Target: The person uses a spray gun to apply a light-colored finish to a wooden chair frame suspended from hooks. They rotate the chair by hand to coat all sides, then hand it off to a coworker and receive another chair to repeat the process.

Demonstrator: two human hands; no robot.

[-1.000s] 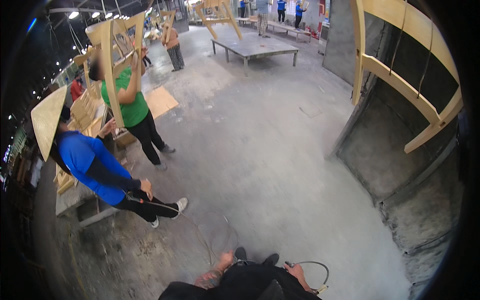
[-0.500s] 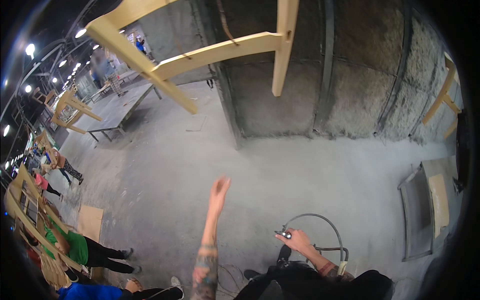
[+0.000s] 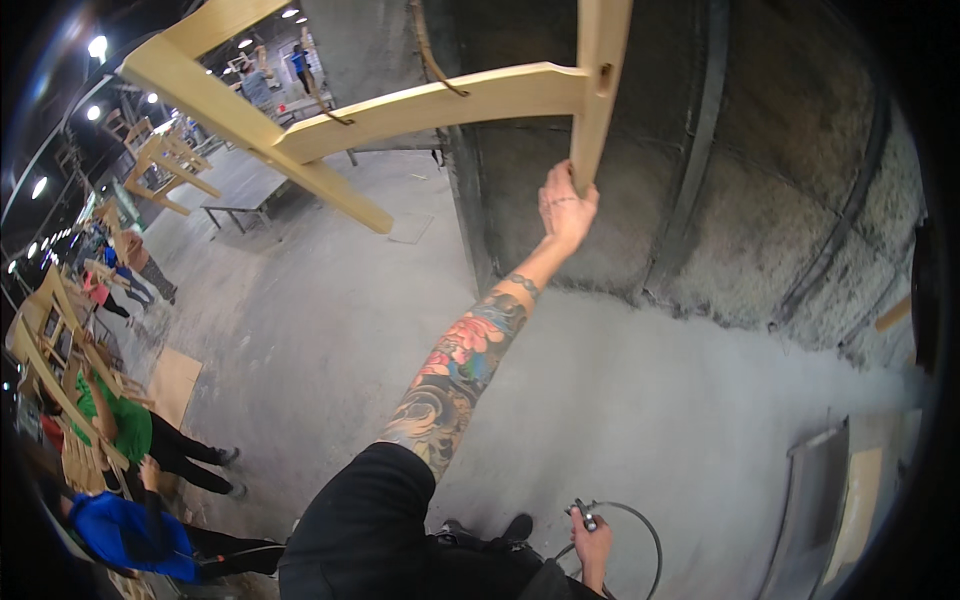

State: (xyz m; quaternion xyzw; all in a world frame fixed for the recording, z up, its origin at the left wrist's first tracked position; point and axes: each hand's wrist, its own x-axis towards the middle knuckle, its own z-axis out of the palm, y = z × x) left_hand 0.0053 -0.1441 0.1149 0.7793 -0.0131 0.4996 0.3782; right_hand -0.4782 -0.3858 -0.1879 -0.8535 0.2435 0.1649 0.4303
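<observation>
A pale wooden chair frame (image 3: 430, 108) hangs at the top of the view, with brown hooks (image 3: 428, 50) looped at its curved rail. My left hand (image 3: 567, 207) is closed around the lower end of its right-hand leg (image 3: 600, 85), my tattooed forearm stretched far forward. The left leg (image 3: 330, 185) of the frame slants down free. Low and right of centre, my right hand (image 3: 594, 548) grips a small metal spray gun (image 3: 587, 517), from which a dark hose (image 3: 655, 535) curves away to the right.
A dusty panelled wall (image 3: 750, 170) stands behind the frame. At lower right is a grey box-like unit (image 3: 840, 500). Co-workers in green (image 3: 130, 425) and blue (image 3: 130, 530) are at left beside wooden chairs (image 3: 65, 350). Cardboard (image 3: 175, 385) lies on the floor; a low table (image 3: 245, 195) stands farther back.
My left hand has reached up and forward from mid-floor and taken hold of the chair frame's right leg. My right hand with the spray gun sits lower in view.
</observation>
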